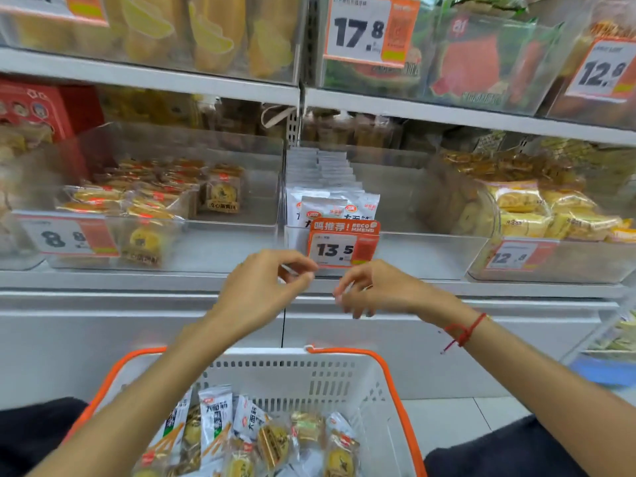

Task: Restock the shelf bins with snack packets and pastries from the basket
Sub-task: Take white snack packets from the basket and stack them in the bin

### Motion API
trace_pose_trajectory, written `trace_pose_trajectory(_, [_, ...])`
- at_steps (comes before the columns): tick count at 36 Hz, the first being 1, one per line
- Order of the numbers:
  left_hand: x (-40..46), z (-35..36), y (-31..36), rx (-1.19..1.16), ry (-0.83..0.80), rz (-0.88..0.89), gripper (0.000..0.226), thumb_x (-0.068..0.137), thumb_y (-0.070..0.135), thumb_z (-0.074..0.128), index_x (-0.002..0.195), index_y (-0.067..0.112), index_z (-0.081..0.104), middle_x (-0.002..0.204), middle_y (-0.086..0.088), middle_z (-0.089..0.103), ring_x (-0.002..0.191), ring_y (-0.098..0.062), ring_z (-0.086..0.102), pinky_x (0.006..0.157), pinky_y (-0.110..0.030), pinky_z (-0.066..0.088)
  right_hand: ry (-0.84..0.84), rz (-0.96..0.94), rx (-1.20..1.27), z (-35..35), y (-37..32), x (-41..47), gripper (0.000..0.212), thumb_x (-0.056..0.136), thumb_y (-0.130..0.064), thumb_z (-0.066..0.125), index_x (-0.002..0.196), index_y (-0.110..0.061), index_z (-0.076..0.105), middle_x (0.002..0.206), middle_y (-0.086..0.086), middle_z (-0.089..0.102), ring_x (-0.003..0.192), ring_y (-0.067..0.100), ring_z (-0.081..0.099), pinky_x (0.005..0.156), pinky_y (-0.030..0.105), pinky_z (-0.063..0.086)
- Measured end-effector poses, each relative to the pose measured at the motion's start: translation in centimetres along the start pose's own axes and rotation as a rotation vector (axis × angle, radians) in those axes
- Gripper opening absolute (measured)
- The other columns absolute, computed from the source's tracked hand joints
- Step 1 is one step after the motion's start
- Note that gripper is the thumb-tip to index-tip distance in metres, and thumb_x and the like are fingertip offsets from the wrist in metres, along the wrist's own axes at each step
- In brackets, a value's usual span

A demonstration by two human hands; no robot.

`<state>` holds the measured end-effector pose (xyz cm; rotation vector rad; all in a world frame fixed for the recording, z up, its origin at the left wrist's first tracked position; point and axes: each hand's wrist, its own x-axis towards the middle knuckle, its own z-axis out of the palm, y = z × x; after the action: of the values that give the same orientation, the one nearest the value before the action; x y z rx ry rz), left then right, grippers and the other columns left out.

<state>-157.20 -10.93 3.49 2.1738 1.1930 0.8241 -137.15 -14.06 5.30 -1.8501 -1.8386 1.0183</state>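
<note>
Between loads: left hand and right hand, fingers loosely curled, apparently holding nothing, hover before the middle bin; snack packets wait in basket at 6 o'clock; next, reach down.

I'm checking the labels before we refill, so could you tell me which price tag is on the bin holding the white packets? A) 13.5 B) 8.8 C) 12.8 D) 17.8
A: the 13.5 tag hangs on the front of the middle bin, which holds the row of white packets.
</note>
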Motion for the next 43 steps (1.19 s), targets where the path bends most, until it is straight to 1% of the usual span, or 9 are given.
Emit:
trace_pose_trajectory(5, [-3.1, 3.9, -7.1, -0.075, -0.167, -0.186, 0.021, 0.09, 0.025, 0.065, 0.085, 0.046, 0.064, 0.089, 0.019, 0.071, 0.079, 0.001, 0.064, 0.079, -0.032, 0.054, -0.275, 0.106, -0.226, 5.1, 3.9, 2.6, 0.017, 0.092, -0.017, 0.061, 0.107, -0.01, 0.067, 0.091, 0.008, 0.07, 0.065, 0.006, 0.063, 0.056, 0.014, 0.048])
trace_pose_trajectory(10, [-5.6, 7.2, -12.2, -0.055, -0.319, -0.373, 0.014, 0.094, 0.024, 0.06, 0.098, 0.033, 0.069, 0.111, 0.01, 0.068, 0.099, -0.007, 0.062, 0.092, -0.032, 0.049, -0.446, 0.213, -0.314, 9.5, 7.9, 4.9, 0.024, 0.093, -0.012, 0.056, 0.115, -0.007, 0.064, 0.113, 0.012, 0.068, 0.079, 0.014, 0.062, 0.062, 0.016, 0.047])
trace_pose_trajectory(16, [-8.0, 10.4, -16.0, 0.081, -0.527, -0.475, 0.023, 0.097, 0.023, 0.053, 0.117, 0.021, 0.065, 0.122, 0.006, 0.063, 0.109, -0.011, 0.058, 0.094, -0.027, 0.043, -0.48, 0.255, -0.37, 16.7, 11.8, 6.7, 0.027, 0.09, -0.007, 0.051, 0.111, 0.001, 0.067, 0.111, 0.015, 0.069, 0.085, 0.02, 0.067, 0.069, 0.027, 0.05])
trace_pose_trajectory(19, [-9.6, 11.9, -17.9, 0.18, -0.687, -0.548, 0.023, 0.095, 0.026, 0.054, 0.113, 0.021, 0.069, 0.118, 0.002, 0.066, 0.107, -0.016, 0.061, 0.094, -0.031, 0.048, -0.569, 0.232, -0.418, 20.7, 13.3, 6.5, 0.021, 0.09, -0.007, 0.05, 0.09, 0.002, 0.069, 0.087, 0.017, 0.067, 0.068, 0.024, 0.057, 0.07, 0.039, 0.051])
trace_pose_trajectory(21, [-10.8, 13.0, -19.1, 0.232, -0.785, -0.557, 0.023, 0.094, 0.026, 0.053, 0.104, 0.019, 0.072, 0.117, -0.002, 0.067, 0.102, -0.02, 0.063, 0.092, -0.036, 0.051, -0.606, 0.186, -0.442, 22.9, 13.9, 6.0, 0.021, 0.091, -0.008, 0.051, 0.076, -0.005, 0.066, 0.077, 0.013, 0.063, 0.065, 0.025, 0.053, 0.066, 0.036, 0.049])
trace_pose_trajectory(24, [-12.5, 14.3, -19.6, 0.381, -0.863, -0.444, 0.024, 0.093, 0.024, 0.051, 0.104, 0.021, 0.072, 0.115, -0.001, 0.066, 0.104, -0.021, 0.062, 0.084, -0.031, 0.05, -0.528, 0.016, -0.48, 25.4, 14.4, 4.9, 0.022, 0.092, -0.013, 0.055, 0.103, -0.011, 0.074, 0.108, 0.008, 0.071, 0.096, 0.026, 0.063, 0.086, 0.037, 0.052])
trace_pose_trajectory(29, [-13.9, 16.4, -18.3, 0.57, -0.96, -0.203, 0.025, 0.093, 0.014, 0.05, 0.108, 0.018, 0.069, 0.115, -0.004, 0.066, 0.107, -0.026, 0.06, 0.081, -0.033, 0.045, -0.486, -0.204, -0.632, 28.4, 15.2, 3.4, 0.023, 0.091, -0.008, 0.053, 0.109, -0.009, 0.068, 0.11, 0.012, 0.066, 0.099, 0.031, 0.058, 0.079, 0.037, 0.047])
trace_pose_trajectory(35, [-13.9, 17.6, -17.3, 0.731, -0.911, -0.109, 0.022, 0.094, 0.008, 0.045, 0.107, 0.009, 0.062, 0.11, -0.012, 0.066, 0.1, -0.03, 0.063, 0.072, -0.035, 0.043, -0.62, -0.157, -0.619, 28.6, 16.0, 3.9, 0.049, 0.09, -0.011, 0.059, 0.137, -0.019, 0.047, 0.142, 0.004, 0.046, 0.127, 0.026, 0.045, 0.095, 0.044, 0.047])
trace_pose_trajectory(43, [-12.7, 16.5, -18.5, 0.284, -1.139, -0.384, 0.033, 0.093, 0.03, 0.059, 0.123, 0.017, 0.066, 0.12, -0.004, 0.065, 0.108, -0.024, 0.059, 0.09, -0.035, 0.048, -0.596, -0.18, -0.702, 27.8, 15.9, 4.5, 0.03, 0.084, -0.023, 0.071, 0.112, -0.013, 0.064, 0.117, 0.004, 0.062, 0.104, 0.024, 0.059, 0.083, 0.035, 0.049])
